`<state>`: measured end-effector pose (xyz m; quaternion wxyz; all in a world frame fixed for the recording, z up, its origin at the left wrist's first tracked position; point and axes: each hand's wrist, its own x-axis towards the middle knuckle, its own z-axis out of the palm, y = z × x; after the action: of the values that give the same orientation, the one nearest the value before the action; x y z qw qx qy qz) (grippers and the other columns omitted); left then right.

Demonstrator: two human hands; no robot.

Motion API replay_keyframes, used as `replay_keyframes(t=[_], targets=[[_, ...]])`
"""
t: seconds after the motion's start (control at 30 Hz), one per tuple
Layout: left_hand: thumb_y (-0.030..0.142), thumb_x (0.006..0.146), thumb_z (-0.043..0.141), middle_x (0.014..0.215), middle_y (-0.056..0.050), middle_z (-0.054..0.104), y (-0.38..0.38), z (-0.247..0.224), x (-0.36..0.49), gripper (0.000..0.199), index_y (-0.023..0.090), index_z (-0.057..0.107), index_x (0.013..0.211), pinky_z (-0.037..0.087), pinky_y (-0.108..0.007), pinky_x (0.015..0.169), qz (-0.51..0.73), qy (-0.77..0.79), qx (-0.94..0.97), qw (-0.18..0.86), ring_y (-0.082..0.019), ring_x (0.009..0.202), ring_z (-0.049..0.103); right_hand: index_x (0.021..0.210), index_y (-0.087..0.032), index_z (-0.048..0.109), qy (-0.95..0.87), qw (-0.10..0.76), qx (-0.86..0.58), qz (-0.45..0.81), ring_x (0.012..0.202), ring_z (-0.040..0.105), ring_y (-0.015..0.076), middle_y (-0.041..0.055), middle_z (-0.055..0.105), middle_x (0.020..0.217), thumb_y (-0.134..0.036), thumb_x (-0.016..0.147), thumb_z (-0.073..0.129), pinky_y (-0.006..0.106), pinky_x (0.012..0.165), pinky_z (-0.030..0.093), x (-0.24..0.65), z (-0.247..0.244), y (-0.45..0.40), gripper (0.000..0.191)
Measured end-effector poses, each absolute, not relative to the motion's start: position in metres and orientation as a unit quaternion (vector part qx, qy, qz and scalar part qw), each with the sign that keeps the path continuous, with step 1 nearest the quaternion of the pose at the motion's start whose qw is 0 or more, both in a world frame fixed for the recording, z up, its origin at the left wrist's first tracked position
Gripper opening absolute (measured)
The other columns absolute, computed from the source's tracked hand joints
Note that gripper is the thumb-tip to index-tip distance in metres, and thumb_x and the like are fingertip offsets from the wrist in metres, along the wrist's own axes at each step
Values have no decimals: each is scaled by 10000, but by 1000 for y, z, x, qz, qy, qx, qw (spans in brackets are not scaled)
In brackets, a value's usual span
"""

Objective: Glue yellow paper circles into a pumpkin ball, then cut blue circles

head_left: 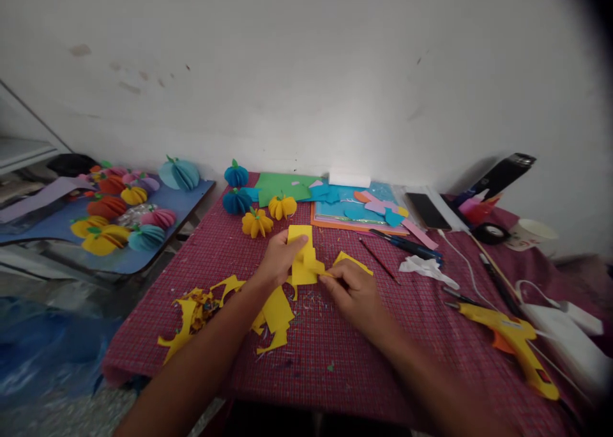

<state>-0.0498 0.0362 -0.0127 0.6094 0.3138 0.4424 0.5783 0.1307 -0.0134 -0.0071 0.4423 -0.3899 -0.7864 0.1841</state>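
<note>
My left hand [281, 256] grips a rectangular piece of yellow paper [301, 237] above the middle of the table, thumb on its face. My right hand [352, 289] pinches the end of a narrow yellow paper strip [313, 266] that lies across the front of that piece. Behind my right hand, another yellow paper piece [357, 262] rests on the cloth. Below my left forearm are yellow paper offcuts [276, 312], with a pile of small scraps [204, 309] to the left. Two yellow paper pumpkins [257, 223] stand beyond my left hand.
A yellow glue gun [510, 335] lies at the right, near a white cable and a phone [427, 211]. A pencil [380, 261], a blue-black tool [407, 245] and coloured paper sheets [287, 188] occupy the back. Several paper pumpkins [108, 237] cover the blue side table [138, 261].
</note>
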Motion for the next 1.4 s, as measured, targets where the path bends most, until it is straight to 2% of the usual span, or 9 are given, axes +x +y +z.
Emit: replay_keyframes(t=[0.2,0.3,0.5,0.6,0.67,0.77,0.87,1.1,1.4], targets=[[387,639,840,703,-12,675,49,-16,-64,404,151,656,910,523,-282,571,645,456,286,543,-147,558,623,676,-200,596,-711,425,-451,334,532,484,119,-41,533,576,-380,933,597,232,509,389,130,-7,-14,314],[378,646,837,705,-1,668,55,-17,-70,400,159,655,927,534,-280,629,689,448,261,507,-150,608,648,704,-199,616,-736,407,-434,323,541,507,122,-31,550,588,-367,972,545,235,522,409,131,-8,-15,324],[391,643,837,714,9,661,57,-16,-69,416,157,637,923,525,-265,607,698,451,253,495,-135,586,640,1171,-234,663,-911,298,-220,184,930,661,180,63,717,1047,-210,987,499,315,801,529,130,-12,-22,247],[407,638,843,721,2,664,53,-17,-64,435,147,633,917,516,-259,572,679,451,265,515,-132,572,630,1207,-248,645,-932,252,-212,152,907,660,181,62,705,1055,-146,951,515,323,777,538,130,-15,-24,305],[400,635,849,726,-3,668,49,-17,-59,446,143,632,929,521,-264,569,666,444,270,534,-139,581,633,1210,-240,635,-915,289,-243,140,897,658,181,68,695,1048,-125,950,503,323,770,546,132,-18,-22,314],[393,637,849,704,-3,664,41,-15,-51,436,142,624,915,513,-260,536,642,441,277,563,-136,558,615,1302,-235,577,-878,345,-315,101,929,653,209,90,669,1073,-183,960,536,360,789,563,133,-22,-16,348],[391,651,836,684,-6,662,35,-14,-42,402,143,622,885,502,-256,509,618,444,284,583,-133,533,600,1404,-222,500,-873,318,-364,64,924,646,247,106,644,1073,-249,932,606,398,760,572,134,-25,-12,484],[373,614,859,684,-1,662,32,-16,-36,417,137,631,871,500,-248,523,605,430,283,608,-127,542,601,1195,-215,647,-869,357,-337,51,799,647,178,76,660,939,-175,978,521,304,694,550,135,-27,-10,253],[346,649,831,683,5,652,35,-20,-40,359,142,634,867,497,-245,533,611,442,289,590,-121,545,596,1183,-178,659,-872,366,-324,31,891,679,208,117,699,1029,-137,953,516,340,759,577,135,-29,-10,274]])
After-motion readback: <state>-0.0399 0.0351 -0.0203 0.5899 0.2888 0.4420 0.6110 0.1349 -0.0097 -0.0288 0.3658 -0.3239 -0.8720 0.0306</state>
